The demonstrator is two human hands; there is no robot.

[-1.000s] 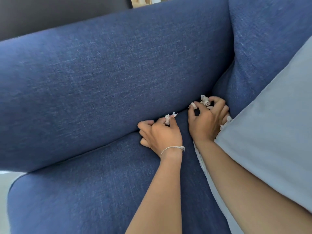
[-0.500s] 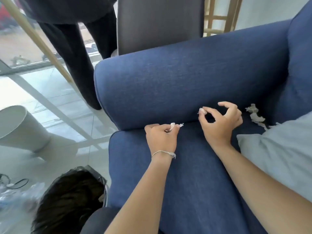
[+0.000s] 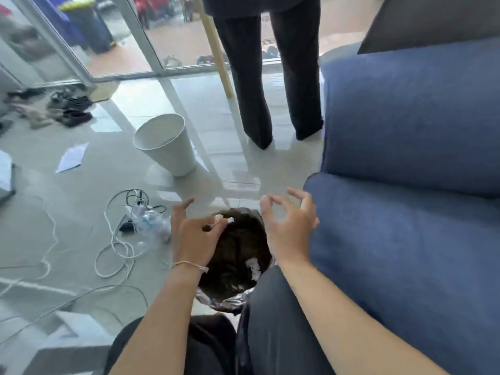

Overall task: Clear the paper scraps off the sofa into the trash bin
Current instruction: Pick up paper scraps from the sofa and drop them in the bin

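1 view only, from a camera worn on the person's head, looking forward and steeply down over both forearms. It sits close to the hands: the left hand (image 3: pixel 195 234) and right hand (image 3: pixel 290 226) fill the middle, above the black-lined trash bin (image 3: pixel 238 255) directly below. The sofa (image 3: pixel 411 163) takes the right side, the tiled floor (image 3: pixel 81 207) the left. Wide-angle bending curves the edges, and the far glass door (image 3: pixel 113 36) looks blurred, probably from head motion.
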